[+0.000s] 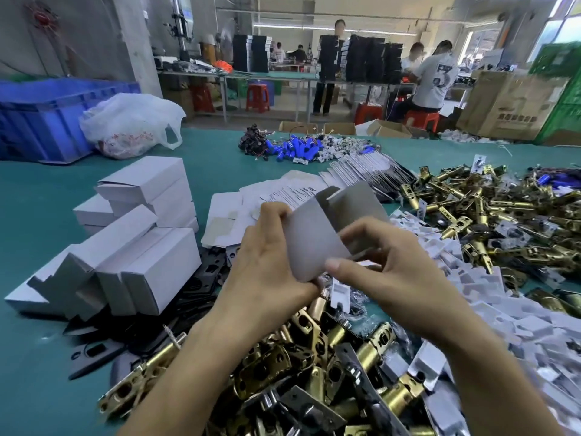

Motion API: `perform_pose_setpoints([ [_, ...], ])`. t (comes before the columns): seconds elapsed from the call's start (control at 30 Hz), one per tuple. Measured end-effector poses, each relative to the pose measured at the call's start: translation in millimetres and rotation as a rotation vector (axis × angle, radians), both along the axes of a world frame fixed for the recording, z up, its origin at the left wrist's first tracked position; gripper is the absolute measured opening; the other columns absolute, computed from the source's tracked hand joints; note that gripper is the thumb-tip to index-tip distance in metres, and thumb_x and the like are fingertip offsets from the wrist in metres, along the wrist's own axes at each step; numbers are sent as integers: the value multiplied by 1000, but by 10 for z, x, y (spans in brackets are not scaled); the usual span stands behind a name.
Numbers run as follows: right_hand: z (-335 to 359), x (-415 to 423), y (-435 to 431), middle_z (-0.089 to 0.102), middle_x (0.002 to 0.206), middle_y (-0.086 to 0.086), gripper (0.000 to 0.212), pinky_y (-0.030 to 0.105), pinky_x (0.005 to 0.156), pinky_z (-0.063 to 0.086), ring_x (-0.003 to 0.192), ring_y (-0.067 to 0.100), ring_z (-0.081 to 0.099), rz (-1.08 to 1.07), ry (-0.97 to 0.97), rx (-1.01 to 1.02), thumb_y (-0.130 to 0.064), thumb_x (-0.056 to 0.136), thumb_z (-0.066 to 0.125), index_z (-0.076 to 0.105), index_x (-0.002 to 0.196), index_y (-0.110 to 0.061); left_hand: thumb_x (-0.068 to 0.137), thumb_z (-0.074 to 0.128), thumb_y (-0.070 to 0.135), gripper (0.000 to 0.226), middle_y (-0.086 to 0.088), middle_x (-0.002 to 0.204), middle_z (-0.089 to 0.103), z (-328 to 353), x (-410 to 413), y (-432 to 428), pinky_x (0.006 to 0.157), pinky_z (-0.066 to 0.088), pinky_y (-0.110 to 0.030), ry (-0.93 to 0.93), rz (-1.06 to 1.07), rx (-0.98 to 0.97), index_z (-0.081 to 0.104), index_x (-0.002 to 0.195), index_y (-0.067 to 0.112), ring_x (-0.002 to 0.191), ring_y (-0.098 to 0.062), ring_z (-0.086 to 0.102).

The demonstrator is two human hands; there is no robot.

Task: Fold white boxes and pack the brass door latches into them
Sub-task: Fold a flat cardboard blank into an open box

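Teal desk (220,158) carries the work. Fingers (273,212) of the left hand (267,262) pinch the left edge of a half-folded white cardboard box (314,243), held above the desk. The right hand (386,265) grasps its right flap (thumb at the lower edge). Flat white box blanks (229,215) lie just behind. Folded white boxes (151,247) are stacked left. Brass door latches (314,366) are heaped beneath the wrists.

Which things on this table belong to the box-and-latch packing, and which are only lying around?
For the job: white box blank, held by left hand and right hand; flat blanks; folded white boxes; brass latches.
Lying about: blue crate; plastic bag; blue cylinders.
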State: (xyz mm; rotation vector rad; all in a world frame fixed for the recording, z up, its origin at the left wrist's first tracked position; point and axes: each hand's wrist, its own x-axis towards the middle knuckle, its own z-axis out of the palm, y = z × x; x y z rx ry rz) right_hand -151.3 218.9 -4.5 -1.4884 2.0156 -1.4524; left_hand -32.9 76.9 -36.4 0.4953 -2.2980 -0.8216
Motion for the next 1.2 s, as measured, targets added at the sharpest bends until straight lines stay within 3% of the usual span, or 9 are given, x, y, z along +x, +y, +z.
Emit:
perform_pose_setpoints([
  [0.13, -12, 40, -36, 69, 81, 10, 13, 36, 58, 49, 68, 18, 64, 70, 36, -62, -10, 88, 73, 63, 83, -15, 67, 70, 57, 75, 17, 119, 52, 50, 13, 63, 83, 50, -38, 82, -47, -20, 30, 130, 51, 109, -18, 55],
  [0.2, -2, 87, -57, 69, 89, 5, 14, 45, 67, 56, 80, 19, 68, 75, 9, -108, -16, 87, 74, 65, 94, -23, 71, 74, 53, 80, 15, 129, 54, 64, 11, 52, 92, 51, -39, 114, -25, -23, 34, 141, 46, 117, -15, 55],
  [0.33, -15, 70, -66, 61, 113, -11, 33, 52, 78, 59, 93, 17, 71, -62, -164, -191, -33, 86, 71, 51, 108, -48, 74, 85, 45, 69, 17, 117, 58, 54, 17, -49, 83, 52, -28, 181, 87, 31, 47, 132, 43, 105, -4, 58],
  [0.47, -86, -44, -4, 67, 90, -8, 15, 39, 78, 60, 81, 5, 67, -102, 80, 325, -41, 85, 66, 59, 97, -34, 69, 83, 52, 71, 16, 114, 60, 46, 11, -82, 79, 53, -29, 218, 174, 75, 46, 129, 44, 99, -5, 60],
  [0.53, -157, -124, 42, 66, 94, -9, 13, 33, 79, 59, 82, 4, 65, -106, 226, 671, -39, 90, 67, 62, 98, -30, 64, 79, 60, 75, 18, 116, 59, 58, 17, -87, 80, 52, -30, 250, 208, 89, 42, 128, 47, 101, -8, 60],
  [0.6, -161, -206, 121, 65, 98, -7, 15, 32, 78, 59, 83, 8, 67, -120, 221, 812, -40, 89, 68, 64, 101, -30, 62, 74, 64, 81, 18, 120, 57, 56, 18, -94, 82, 51, -30, 248, 233, 61, 38, 133, 48, 104, -10, 57],
  [0.73, -46, -329, 275, 68, 99, -10, 23, 27, 79, 59, 83, 7, 70, -39, 115, 874, -33, 84, 74, 60, 97, -46, 61, 67, 69, 96, 16, 128, 49, 28, 14, -104, 88, 46, -34, 193, 273, 43, 26, 146, 50, 114, -13, 51],
  [0.93, -103, -316, 268, 70, 104, -1, 50, 31, 74, 62, 81, 17, 74, 44, -69, 945, -6, 73, 82, 65, 109, -36, 57, 64, 76, 99, 20, 127, 47, -10, 19, -130, 86, 42, -30, 134, 258, 115, 24, 145, 55, 105, -5, 48],
  [1.2, -7, -372, 352, 71, 87, -1, 24, 23, 66, 54, 70, 11, 66, 211, -170, 721, -16, 69, 89, 76, 88, -22, 67, 66, 72, 96, 14, 135, 47, -17, 17, -103, 94, 47, -38, 75, 239, 97, 21, 148, 51, 120, -13, 49],
])
